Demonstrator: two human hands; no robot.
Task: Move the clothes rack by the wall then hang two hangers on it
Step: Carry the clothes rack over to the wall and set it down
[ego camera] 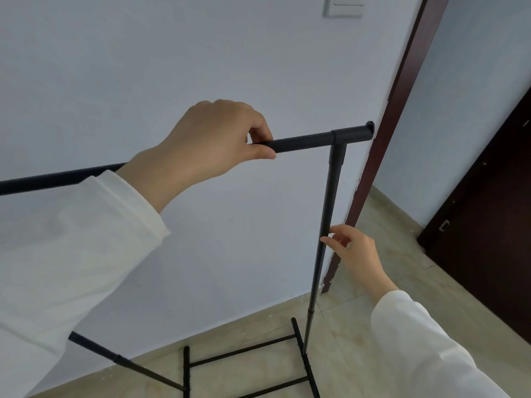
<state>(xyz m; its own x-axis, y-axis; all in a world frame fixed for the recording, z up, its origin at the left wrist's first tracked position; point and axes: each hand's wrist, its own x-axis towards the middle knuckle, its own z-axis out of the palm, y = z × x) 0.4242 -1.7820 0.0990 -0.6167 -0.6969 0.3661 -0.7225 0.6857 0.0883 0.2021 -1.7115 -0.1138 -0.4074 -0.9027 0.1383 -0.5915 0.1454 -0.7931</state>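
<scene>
A black metal clothes rack [329, 214] stands close to the pale blue wall [201, 53]. Its top bar runs from the left edge to a capped end at the upper right. My left hand [209, 145] is shut around the top bar near its right end. My right hand [357, 254] is lower, beside the right upright post; its fingers are apart and the fingertips touch or nearly touch the post without gripping it. The rack's base rails [244, 351] lie on the floor below. No hangers are in view.
A dark brown door frame [393, 116] rises just right of the rack's end. A dark door [488, 219] stands open at far right. The floor [388, 282] is beige tile. A white wall switch [343, 7] is at the top.
</scene>
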